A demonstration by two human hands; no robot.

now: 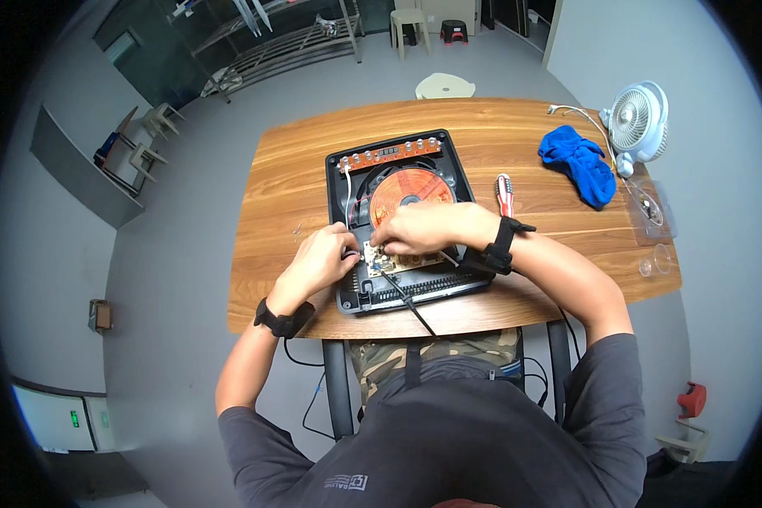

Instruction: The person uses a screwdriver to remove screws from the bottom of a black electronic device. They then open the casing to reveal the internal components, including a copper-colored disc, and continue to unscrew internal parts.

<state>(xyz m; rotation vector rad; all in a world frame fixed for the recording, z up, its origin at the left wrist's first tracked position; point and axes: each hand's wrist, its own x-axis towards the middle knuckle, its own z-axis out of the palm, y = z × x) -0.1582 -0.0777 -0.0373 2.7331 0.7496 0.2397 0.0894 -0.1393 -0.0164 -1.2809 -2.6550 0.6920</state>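
Observation:
An opened black induction cooker [351,165] lies on the wooden table [288,186], showing an orange copper coil [406,188] and a strip of control buttons [389,155] at its far edge. My left hand [320,261] rests on the cooker's near left side, fingers curled at the edge of the beige circuit board [389,262]. My right hand [422,227] presses down over the same board, fingertips bent onto it. What the fingers grip is hidden. A black cord [411,306] runs off the near edge.
A red-handled screwdriver [505,195] lies right of the cooker. Farther right are a blue cloth [580,162], a small white fan [639,123], and a clear plastic box [652,212] and cup [659,258]. Stools and a metal rack stand beyond the table.

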